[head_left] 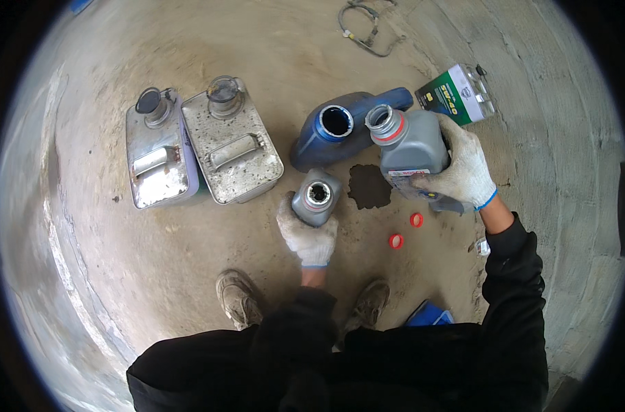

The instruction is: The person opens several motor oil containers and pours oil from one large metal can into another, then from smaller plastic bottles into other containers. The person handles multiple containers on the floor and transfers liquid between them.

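My left hand, in a white knitted glove, is wrapped round a small grey plastic bottle with its open mouth facing up. In my gloved right hand is a larger grey oil bottle; it has no cap, and a red ring circles its neck. That neck leans left, close to a blue plastic jug whose wide round mouth is open and dark inside. Between the two grey bottles a dark wet stain marks the floor. Two red screw caps lie below the larger bottle.
Two metal cans with lidded spouts stand at left, a shiny one and a speckled one. A green and white can lies at upper right. Beyond is a looped hose. A blue object sits near my right shoe.
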`<control>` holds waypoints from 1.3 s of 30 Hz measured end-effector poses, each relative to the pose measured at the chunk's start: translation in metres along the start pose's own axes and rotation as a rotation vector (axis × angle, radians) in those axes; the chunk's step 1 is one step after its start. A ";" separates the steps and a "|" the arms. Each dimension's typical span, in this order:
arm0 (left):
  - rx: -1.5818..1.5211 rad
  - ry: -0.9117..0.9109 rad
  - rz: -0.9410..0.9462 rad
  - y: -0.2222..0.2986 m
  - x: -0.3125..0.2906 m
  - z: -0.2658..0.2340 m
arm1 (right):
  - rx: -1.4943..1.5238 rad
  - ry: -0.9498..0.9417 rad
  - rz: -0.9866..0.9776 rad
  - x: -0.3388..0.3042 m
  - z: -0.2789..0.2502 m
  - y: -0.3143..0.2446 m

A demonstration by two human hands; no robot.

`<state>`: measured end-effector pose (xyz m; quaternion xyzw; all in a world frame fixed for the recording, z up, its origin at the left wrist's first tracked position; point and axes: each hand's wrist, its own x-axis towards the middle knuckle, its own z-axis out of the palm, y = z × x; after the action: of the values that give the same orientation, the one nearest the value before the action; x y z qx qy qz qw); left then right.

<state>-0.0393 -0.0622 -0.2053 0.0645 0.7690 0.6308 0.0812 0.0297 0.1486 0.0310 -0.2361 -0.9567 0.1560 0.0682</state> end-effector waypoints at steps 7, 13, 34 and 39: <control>0.111 -0.009 0.056 0.003 0.001 -0.001 | -0.140 -0.047 0.000 0.011 -0.005 -0.017; 0.083 -0.014 0.058 0.010 0.002 -0.005 | -0.231 -0.181 0.032 0.019 -0.014 -0.028; 0.093 -0.045 -0.002 0.012 0.004 -0.005 | -0.335 -0.312 -0.001 0.052 -0.042 -0.047; 0.133 -0.042 0.009 0.015 0.005 -0.007 | -0.440 -0.318 -0.057 0.055 -0.045 -0.049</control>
<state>-0.0461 -0.0648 -0.1890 0.0864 0.8070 0.5772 0.0898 -0.0304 0.1458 0.0926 -0.1908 -0.9725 -0.0225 -0.1315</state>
